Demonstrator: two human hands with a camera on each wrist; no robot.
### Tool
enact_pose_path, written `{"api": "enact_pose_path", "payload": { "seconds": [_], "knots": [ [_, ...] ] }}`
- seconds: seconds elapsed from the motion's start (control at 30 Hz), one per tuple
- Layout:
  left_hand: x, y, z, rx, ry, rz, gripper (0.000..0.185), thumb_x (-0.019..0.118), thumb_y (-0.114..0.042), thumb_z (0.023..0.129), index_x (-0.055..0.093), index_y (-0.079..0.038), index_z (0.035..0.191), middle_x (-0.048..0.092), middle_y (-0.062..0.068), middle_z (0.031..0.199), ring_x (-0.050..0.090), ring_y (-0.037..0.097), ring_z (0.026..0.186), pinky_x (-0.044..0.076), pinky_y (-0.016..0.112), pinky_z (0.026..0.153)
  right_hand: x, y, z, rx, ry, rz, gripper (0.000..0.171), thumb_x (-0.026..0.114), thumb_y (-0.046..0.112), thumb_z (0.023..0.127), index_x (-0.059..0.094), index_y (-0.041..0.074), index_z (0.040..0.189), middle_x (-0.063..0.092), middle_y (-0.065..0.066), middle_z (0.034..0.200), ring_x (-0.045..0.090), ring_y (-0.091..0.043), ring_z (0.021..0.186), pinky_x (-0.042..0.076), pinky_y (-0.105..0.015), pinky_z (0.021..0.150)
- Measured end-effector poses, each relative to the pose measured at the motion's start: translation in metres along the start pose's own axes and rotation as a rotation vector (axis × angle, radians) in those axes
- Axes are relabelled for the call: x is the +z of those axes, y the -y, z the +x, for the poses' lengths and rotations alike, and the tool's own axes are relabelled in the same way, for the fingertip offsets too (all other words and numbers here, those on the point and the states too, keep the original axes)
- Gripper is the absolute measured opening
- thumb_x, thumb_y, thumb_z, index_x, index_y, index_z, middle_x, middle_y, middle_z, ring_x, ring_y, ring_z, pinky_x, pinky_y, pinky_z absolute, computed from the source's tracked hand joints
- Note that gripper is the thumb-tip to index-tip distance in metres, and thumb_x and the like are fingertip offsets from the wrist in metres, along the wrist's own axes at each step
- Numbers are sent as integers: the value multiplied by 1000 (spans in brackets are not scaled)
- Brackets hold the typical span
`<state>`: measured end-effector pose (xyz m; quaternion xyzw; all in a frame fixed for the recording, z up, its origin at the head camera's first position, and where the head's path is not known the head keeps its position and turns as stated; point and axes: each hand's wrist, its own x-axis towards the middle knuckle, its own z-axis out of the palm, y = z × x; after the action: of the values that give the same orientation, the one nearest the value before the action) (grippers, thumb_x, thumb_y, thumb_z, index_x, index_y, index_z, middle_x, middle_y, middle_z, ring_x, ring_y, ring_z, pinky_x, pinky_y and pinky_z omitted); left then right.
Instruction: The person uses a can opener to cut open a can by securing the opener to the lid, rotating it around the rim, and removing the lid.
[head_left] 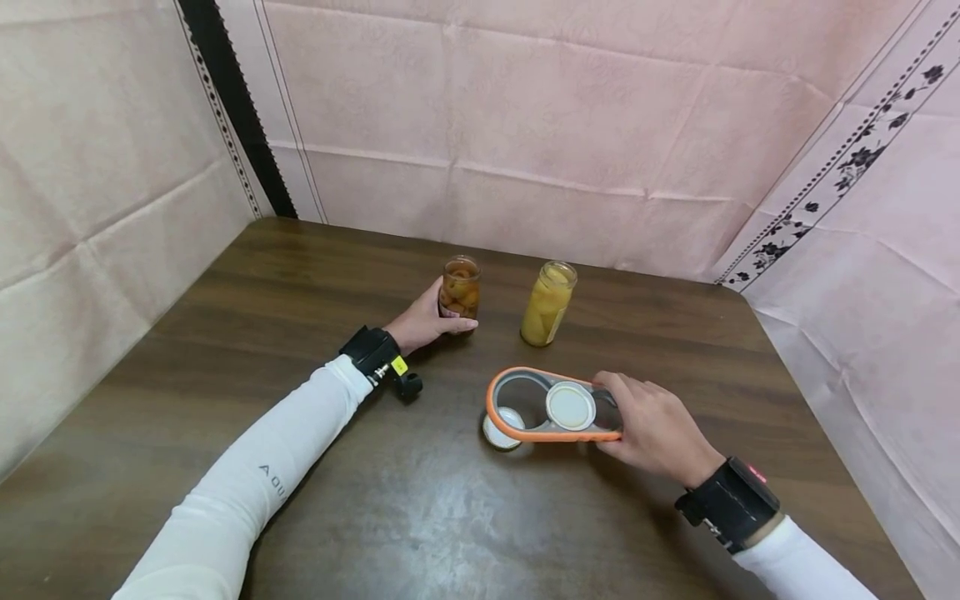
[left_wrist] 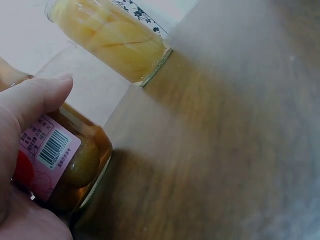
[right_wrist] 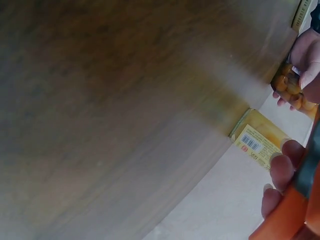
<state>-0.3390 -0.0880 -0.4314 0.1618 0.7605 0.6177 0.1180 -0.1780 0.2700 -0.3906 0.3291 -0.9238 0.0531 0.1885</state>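
My left hand (head_left: 426,323) grips a glass jar of brown fruit (head_left: 460,293) low on its side; it stands upright with no lid on its mouth. In the left wrist view my thumb lies across its pink label (left_wrist: 55,150). My right hand (head_left: 660,429) holds an orange and grey jar opener (head_left: 555,436) by one end, above the table. A round pale lid (head_left: 572,406) sits within the opener's middle. Partly hidden beneath the opener's far end, a second lid (head_left: 504,429) lies on the table. In the right wrist view only the orange handle (right_wrist: 285,215) shows.
A lidless glass jar of yellow fruit (head_left: 547,307) stands to the right of the brown one, close to it. The dark wooden table (head_left: 360,508) ends at pink cloth (head_left: 525,125) hung behind and at both sides.
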Motion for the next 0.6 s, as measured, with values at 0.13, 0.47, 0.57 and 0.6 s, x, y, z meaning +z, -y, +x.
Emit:
{"api": "enact_pose_path", "payload": {
  "seconds": [0.13, 0.47, 0.57, 0.6],
  "knots": [
    [1, -1, -2, -7, -27, 19, 74, 80, -17, 88, 34, -17, 146, 53, 11, 136, 53, 26, 117, 46, 36, 99, -1, -1, -4, 39, 24, 13, 80, 94, 27, 58, 53, 9, 124, 72, -9, 106, 70, -23, 89, 59, -43, 76],
    [0, -2, -7, -60, -67, 37, 76, 82, -20, 87, 33, -14, 145, 50, 13, 141, 49, 29, 127, 39, 46, 114, -4, -2, -13, 150, 91, 35, 65, 95, 24, 61, 52, 10, 107, 61, 0, 86, 54, -13, 70, 49, -30, 63],
    [-3, -5, -10, -107, -71, 45, 82, 82, -21, 86, 29, -13, 149, 47, 16, 145, 47, 32, 133, 38, 48, 116, -4, -4, -16, 132, 86, 28, 54, 94, 22, 60, 51, 14, 92, 51, 5, 84, 43, -9, 66, 38, -24, 58],
    [-4, -7, -12, -120, -69, 51, 84, 82, -21, 86, 28, -12, 150, 46, 17, 147, 46, 33, 135, 36, 49, 118, -4, -5, -17, 123, 82, 27, 52, 94, 22, 60, 51, 16, 89, 51, 5, 87, 43, -9, 66, 38, -23, 58]
  ]
}}
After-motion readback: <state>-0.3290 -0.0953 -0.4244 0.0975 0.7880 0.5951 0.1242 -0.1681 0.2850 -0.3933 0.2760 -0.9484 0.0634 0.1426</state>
